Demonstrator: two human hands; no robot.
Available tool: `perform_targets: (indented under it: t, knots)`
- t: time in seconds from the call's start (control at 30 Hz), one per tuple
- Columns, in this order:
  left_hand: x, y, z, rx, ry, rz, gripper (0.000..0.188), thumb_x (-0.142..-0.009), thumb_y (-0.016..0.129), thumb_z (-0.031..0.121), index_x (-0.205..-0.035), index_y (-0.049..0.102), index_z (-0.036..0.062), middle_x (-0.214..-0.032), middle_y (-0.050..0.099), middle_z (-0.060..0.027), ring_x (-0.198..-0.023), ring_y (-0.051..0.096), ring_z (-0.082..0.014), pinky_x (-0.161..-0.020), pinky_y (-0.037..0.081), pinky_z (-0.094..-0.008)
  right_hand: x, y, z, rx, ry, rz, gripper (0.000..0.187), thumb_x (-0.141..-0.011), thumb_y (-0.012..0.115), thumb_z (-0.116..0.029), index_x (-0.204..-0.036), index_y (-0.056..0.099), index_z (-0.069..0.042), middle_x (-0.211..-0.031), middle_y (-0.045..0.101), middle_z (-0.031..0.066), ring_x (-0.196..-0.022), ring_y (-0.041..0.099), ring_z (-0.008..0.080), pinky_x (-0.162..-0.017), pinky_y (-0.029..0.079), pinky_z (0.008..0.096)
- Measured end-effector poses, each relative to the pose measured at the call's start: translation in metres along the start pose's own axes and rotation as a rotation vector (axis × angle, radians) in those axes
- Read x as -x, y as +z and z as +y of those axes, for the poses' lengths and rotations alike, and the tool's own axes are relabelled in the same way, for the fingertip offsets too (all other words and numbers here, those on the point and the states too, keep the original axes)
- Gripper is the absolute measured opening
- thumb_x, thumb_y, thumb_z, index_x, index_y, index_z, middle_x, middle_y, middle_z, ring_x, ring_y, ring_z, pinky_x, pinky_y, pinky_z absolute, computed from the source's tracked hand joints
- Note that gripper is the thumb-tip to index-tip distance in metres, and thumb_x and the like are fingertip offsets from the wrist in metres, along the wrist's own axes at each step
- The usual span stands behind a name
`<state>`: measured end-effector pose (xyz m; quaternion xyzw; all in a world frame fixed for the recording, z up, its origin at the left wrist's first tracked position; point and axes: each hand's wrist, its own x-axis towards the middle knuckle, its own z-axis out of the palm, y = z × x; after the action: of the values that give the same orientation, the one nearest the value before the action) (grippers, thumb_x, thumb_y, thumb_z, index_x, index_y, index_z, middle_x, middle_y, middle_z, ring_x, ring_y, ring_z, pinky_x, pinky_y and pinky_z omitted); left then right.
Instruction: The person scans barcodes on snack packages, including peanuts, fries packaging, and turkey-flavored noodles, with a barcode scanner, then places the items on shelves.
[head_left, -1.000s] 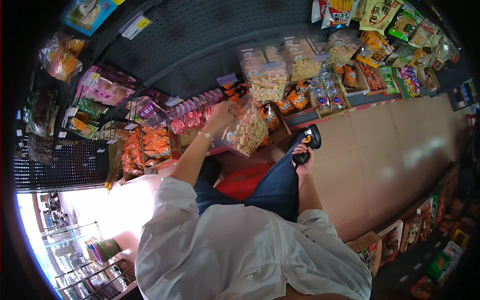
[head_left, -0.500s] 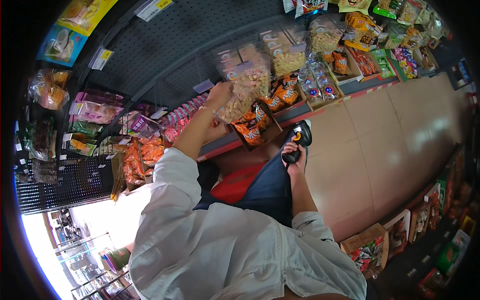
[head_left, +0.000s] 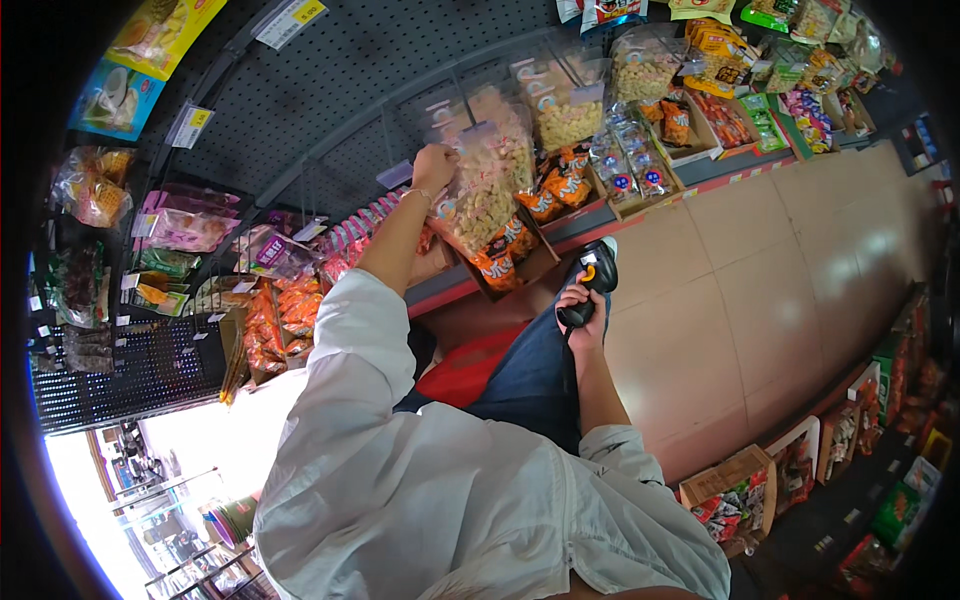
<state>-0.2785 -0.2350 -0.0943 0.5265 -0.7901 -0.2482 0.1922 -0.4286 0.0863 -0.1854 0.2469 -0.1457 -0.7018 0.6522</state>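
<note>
The left hand (head_left: 434,168) pinches the left edge of a clear bag of puffed snacks (head_left: 480,205), positioned before the pegboard (head_left: 330,95), above orange packets (head_left: 498,270). Hook engagement cannot be determined; release is not yet made. The right hand (head_left: 584,306) grips a black handheld scanner (head_left: 600,268).

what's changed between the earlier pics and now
The left hand has lifted the clear snack bag up and in toward the hanging bags, uncovering more orange packets below. It remains at the bag's edge; whether it still grips is unclear. The right hand still holds the black handheld scanner.
</note>
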Motion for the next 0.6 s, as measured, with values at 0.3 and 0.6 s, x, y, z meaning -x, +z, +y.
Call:
perform_targets:
  t: [0.3,0.6]
  knots:
    - [-0.025,-0.014,0.009,-0.294,0.194,-0.075,0.018,-0.069,0.053,0.012,-0.08,0.062,0.0016,-0.076,0.06,-0.0156,-0.071,0.058,-0.0292,-0.067,0.045,-0.0355,-0.002,0.003,0.003,0.001,-0.019,0.051,0.03,-0.071,0.053,-0.004,-0.1,0.049,-0.009,-0.072,0.043,-0.0021,-0.066,0.043,0.0063,-0.067,0.035,0.0207]
    - [-0.045,-0.034,0.036,0.166,0.034,-0.228,0.019,-0.075,0.052,0.009,-0.091,0.061,0.0012,-0.072,0.061,-0.0079,-0.06,0.057,-0.0111,-0.053,0.047,-0.0227,-0.005,0.003,0.001,-0.017,-0.004,0.029,0.03,-0.073,0.052,-0.006,-0.103,0.047,-0.01,-0.073,0.041,-0.0025,-0.068,0.042,0.0056,-0.069,0.035,0.0214]
